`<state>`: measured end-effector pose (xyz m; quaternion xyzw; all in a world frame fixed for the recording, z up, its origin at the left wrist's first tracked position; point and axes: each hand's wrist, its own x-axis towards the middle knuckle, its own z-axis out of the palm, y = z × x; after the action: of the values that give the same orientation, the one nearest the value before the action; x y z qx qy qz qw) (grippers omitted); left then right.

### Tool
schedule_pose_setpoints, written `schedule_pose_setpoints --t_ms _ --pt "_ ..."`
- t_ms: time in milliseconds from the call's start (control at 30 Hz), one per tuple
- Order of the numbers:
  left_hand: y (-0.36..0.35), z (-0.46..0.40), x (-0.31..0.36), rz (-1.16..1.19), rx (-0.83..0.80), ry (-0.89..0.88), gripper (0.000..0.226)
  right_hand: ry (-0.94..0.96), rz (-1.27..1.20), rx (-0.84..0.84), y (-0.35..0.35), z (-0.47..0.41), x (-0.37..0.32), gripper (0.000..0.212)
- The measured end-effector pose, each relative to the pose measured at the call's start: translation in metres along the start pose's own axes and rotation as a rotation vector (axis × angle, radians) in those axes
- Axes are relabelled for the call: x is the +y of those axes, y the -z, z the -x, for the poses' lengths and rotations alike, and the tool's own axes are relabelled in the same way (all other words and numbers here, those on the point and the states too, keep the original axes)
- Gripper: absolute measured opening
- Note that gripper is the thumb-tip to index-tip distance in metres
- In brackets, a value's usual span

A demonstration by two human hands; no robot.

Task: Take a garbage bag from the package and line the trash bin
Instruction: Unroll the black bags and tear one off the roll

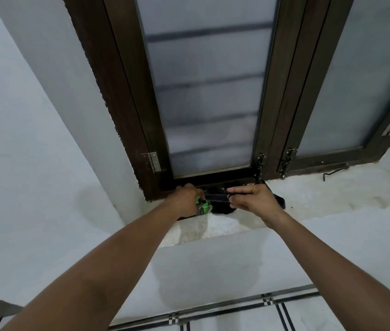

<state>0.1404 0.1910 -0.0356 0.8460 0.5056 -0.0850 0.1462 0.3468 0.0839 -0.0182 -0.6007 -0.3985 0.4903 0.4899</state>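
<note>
A green-labelled package (pixel 201 206) of black garbage bags lies on the white window sill (pixel 320 194) below the dark window frame. My left hand (pixel 184 199) grips the package at its left end. My right hand (pixel 253 199) pinches a strip of black garbage bag (pixel 215 198) that stretches from the package between both hands. More black bag material (pixel 278 200) shows behind my right hand. The trash bin is out of view.
A dark wooden window (pixel 213 91) with frosted panes rises right behind the sill, with metal latches (pixel 259 166) at its base. A loose metal hook (pixel 334 173) lies on the sill to the right. White walls flank the recess; tiled floor (pixel 284 316) is below.
</note>
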Motion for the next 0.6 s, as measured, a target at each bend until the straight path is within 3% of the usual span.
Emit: schedule_pose_setpoints --t_ms 167,267,433,600 --pt "0.002 -0.006 -0.006 -0.141 -0.051 -0.069 0.053 -0.019 -0.020 0.062 0.005 0.013 -0.012 0.025" --pt "0.008 -0.008 -0.013 -0.085 -0.032 -0.072 0.058 -0.032 -0.037 0.086 0.005 0.017 -0.019 0.025" --pt "0.028 0.004 -0.030 0.296 0.162 -0.023 0.059 -0.014 -0.082 0.093 -0.012 0.013 -0.040 0.025" --pt "0.032 0.021 -0.033 0.796 0.262 0.089 0.020 -0.025 -0.087 0.090 -0.036 0.001 -0.066 0.022"
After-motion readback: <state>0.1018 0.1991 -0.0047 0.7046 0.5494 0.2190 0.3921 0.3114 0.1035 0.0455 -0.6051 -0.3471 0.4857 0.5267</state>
